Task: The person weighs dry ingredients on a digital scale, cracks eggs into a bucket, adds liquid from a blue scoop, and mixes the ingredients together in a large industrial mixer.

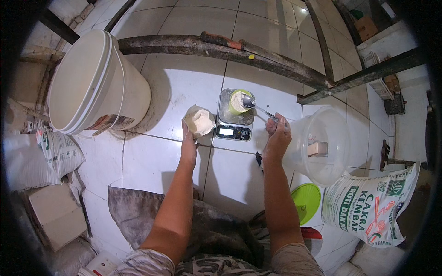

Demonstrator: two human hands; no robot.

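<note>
My left hand (189, 143) is closed round a paper bag (189, 115), opened at the top and filled with pale powder. With my right hand (279, 137) I grip a metal spoon (263, 111) by its handle. The spoon's bowl rests over a green cup (238, 110), which holds the same kind of pale powder. That cup stands on a digital kitchen scale (223, 117) with a lit display. The scale sits on the tiled floor between my hands, and the paper bag is just left of it, apart from the cup.
A large lidded white bucket (131, 87) stands at the left. To the right are a clear plastic tub (338, 138), a bright green lid (306, 202) and a full white sack (368, 207). A dark metal frame (184, 46) crosses beyond the scale. Cardboard boxes (55, 214) lie lower left.
</note>
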